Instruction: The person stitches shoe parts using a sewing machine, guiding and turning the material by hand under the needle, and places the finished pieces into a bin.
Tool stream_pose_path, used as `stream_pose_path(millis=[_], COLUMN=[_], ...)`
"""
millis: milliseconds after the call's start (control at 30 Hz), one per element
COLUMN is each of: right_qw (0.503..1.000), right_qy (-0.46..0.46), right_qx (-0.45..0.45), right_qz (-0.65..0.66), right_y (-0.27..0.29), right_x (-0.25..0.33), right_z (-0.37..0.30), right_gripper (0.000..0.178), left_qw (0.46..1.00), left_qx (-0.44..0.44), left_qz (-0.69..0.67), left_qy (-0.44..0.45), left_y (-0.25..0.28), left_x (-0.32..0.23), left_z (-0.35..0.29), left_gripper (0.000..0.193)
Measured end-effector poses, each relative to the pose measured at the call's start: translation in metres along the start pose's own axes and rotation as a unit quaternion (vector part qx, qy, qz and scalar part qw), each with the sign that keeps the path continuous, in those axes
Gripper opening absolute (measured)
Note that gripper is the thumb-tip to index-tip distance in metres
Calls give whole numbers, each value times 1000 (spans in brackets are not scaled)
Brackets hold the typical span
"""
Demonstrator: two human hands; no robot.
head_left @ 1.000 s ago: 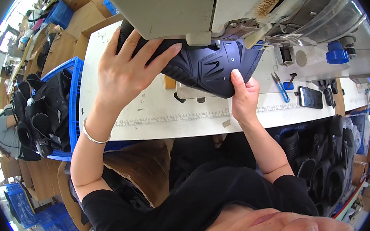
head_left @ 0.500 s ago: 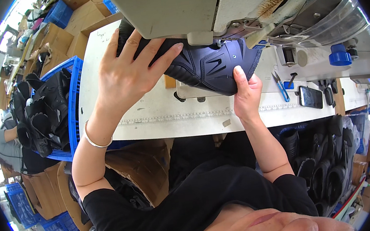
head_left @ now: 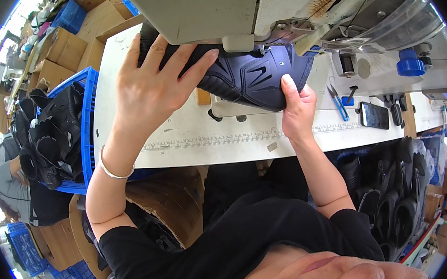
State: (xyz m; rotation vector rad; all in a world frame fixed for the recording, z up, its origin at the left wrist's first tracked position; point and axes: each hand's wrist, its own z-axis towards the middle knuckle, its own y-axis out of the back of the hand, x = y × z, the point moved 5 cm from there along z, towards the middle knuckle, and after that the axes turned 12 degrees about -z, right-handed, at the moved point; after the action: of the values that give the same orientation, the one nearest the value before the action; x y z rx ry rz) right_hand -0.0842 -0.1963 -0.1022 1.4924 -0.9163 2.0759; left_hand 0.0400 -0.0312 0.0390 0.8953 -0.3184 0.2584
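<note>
At far left, beyond the worktop's left edge, a co-worker [head_left: 12, 184] in a grey top is partly in view. Nearer, beside that edge, stands 1 blue basket [head_left: 89, 124] heaped with black shoe parts [head_left: 47, 133].

My left hand [head_left: 148, 95], 1 pale bracelet [head_left: 110, 169] at its wrist, reaches over the left part of the worktop [head_left: 177, 155]. Its fingers are spread and laid on the black side of the boot upper [head_left: 261, 85], unclenched.

The boot upper sits above the middle of the worktop, back from the front edge, partly hidden under the pale sewing machine [head_left: 212, 13]. Its moulded dark side, marked by slanting grooves, faces up. An orange-yellow block [head_left: 203, 96] shows just below it. A ruler strip [head_left: 208, 141] runs along the front edge.

My right hand [head_left: 299, 116] grasps the upper's near right end, thumb on top; its other fingers are mostly hidden.

Right of it lie 1 pair of blue-handled snips [head_left: 342, 109], blades toward the far edge, then 1 smartphone [head_left: 374, 115], face up near the front edge. A blue knob [head_left: 409, 63] is mounted farther back. Below the front edge at right, black boots [head_left: 388, 199] are massed together.
</note>
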Motion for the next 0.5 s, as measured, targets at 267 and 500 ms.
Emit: stream_pose_path(millis=[267, 500], right_qw=[1000, 988], right_qy=[-8, -25], right_qx=[-4, 24], right_qz=[-7, -151], right_y=[2, 20], right_x=[2, 2], right_z=[4, 5], right_gripper=[22, 21], left_qw=[999, 999], left_qx=[24, 16], left_qz=[22, 33], left_qy=[8, 11], left_y=[-1, 0], left_x=[-3, -6], left_z=[-1, -1], left_gripper=[36, 35])
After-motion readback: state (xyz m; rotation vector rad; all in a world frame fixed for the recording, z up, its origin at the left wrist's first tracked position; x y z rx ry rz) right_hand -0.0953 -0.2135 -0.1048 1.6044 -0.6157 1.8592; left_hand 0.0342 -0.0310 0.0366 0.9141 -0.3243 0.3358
